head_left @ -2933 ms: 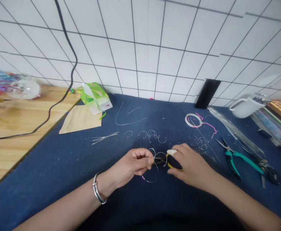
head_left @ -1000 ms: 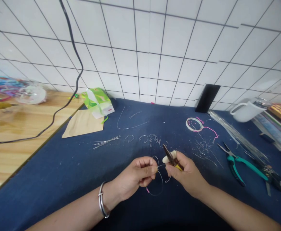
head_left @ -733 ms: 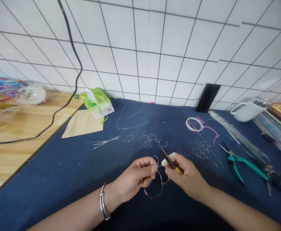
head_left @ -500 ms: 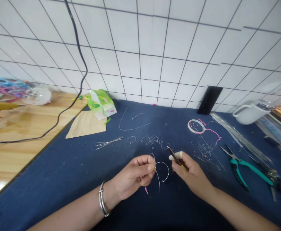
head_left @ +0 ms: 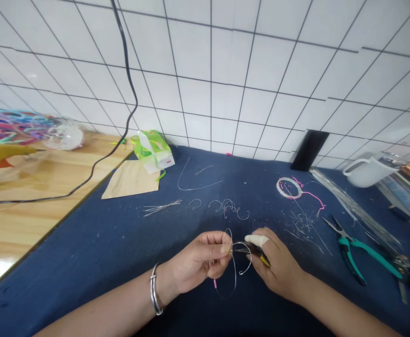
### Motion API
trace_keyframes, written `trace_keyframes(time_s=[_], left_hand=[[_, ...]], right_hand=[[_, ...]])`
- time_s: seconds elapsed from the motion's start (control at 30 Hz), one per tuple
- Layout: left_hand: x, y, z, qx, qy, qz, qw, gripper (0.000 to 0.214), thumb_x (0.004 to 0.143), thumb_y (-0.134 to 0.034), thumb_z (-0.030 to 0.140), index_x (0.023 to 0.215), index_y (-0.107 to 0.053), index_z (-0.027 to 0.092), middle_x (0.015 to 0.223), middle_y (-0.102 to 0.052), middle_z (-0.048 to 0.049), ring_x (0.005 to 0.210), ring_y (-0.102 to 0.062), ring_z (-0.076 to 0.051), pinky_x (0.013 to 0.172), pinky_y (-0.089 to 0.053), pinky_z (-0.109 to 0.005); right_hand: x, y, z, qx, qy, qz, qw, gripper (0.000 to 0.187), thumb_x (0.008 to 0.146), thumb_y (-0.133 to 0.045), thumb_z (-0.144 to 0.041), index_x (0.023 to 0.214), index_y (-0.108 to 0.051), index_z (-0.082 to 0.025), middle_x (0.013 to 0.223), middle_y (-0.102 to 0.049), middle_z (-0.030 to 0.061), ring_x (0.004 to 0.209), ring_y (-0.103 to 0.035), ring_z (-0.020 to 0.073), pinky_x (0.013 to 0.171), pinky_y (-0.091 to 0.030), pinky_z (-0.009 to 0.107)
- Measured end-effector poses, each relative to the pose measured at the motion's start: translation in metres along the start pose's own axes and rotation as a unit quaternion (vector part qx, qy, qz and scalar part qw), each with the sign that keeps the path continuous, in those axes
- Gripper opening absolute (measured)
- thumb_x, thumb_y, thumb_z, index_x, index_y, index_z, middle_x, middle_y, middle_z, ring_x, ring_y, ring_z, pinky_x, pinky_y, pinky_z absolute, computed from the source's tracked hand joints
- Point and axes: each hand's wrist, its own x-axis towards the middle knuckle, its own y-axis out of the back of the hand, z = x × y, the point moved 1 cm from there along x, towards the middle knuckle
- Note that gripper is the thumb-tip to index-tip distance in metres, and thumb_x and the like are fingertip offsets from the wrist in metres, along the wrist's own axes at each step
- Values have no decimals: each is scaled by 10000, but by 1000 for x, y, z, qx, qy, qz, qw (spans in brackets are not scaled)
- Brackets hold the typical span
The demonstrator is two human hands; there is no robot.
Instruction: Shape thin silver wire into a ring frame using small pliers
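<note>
My left hand (head_left: 210, 255) pinches a thin silver wire (head_left: 250, 262) bent into loops, with a hooked end curling out on the right. Small pink beads (head_left: 215, 283) hang on a thin strand below the fingers. Closed around yellow-handled pliers (head_left: 257, 252), my right hand (head_left: 275, 264) has a white covering on one fingertip. The dark plier tips reach the wire right beside my left fingertips; whether the jaws grip it I cannot tell. Beyond the hands, several curled wire pieces (head_left: 230, 207) lie on the dark blue cloth (head_left: 120, 252).
Teal-handled pliers (head_left: 369, 257) lie open at right, near wire scraps (head_left: 301, 222) and a white ring (head_left: 289, 187) with pink beads. Further right are a wire bundle (head_left: 348, 201) and white mug (head_left: 369, 169). Straight wires (head_left: 162, 207), brown paper (head_left: 130, 180) and a green packet (head_left: 153, 150) sit left.
My right hand has brought the yellow-handled pliers down and left, from near the curled wires to the wire at my left fingertips. The whole view has shifted slightly.
</note>
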Motion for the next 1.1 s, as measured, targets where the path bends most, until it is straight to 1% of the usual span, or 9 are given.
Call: trace_keyframes(time_s=[0.2,0.43,0.57,0.73,0.83,0.97,1.1], left_hand=[[1,0,-1,-13,20,-3,1000,88,804,-546,148,726,-517,120,544,-492,26,368,-321,-20,401,-184,-197],[0,-3,-4,-35,18,-15,999,86,798,-557,149,726,-525,117,561,-504,20,371,-330,-18,393,-189,-190],[-1,-5,-6,-37,16,-16,999,88,799,-561,156,725,-533,117,576,-520,12,373,-338,-20,392,-200,-190],[-2,-7,-7,-35,12,-10,999,82,796,-573,184,750,-538,125,533,-490,33,372,-321,-22,395,-192,-183],[-2,-8,-7,-38,16,-6,999,87,791,-577,190,754,-534,124,543,-497,29,372,-320,-23,393,-191,-180],[-2,-8,-7,-42,21,-8,999,86,793,-571,180,745,-528,122,561,-510,20,371,-328,-23,391,-201,-179],[-2,-9,-6,-40,19,-5,999,94,794,-570,179,733,-524,123,559,-506,22,370,-327,-23,389,-200,-181]], right_hand=[[-1,-1,3,-27,48,3,998,315,832,-478,-170,1136,-405,-138,987,-501,110,909,-478,205,777,-458,424],[-1,-6,6,-79,96,32,992,350,831,-486,-159,1167,-390,-135,946,-530,108,878,-502,209,736,-468,422],[-1,-6,7,-99,107,37,989,367,834,-510,-198,1172,-390,-121,924,-543,106,855,-503,205,720,-464,410],[-1,-7,9,-118,118,41,985,386,840,-516,-241,1185,-383,-130,866,-556,88,782,-505,189,666,-454,377],[-2,-7,10,-132,131,50,981,425,836,-519,-224,1215,-351,-129,864,-555,91,777,-503,193,655,-447,377],[-3,-6,11,-154,148,53,976,473,812,-537,-157,1233,-326,-108,862,-554,101,777,-497,200,651,-440,383],[-3,-6,12,-163,150,56,974,454,817,-535,-162,1224,-339,-120,856,-559,96,769,-501,195,638,-439,370]])
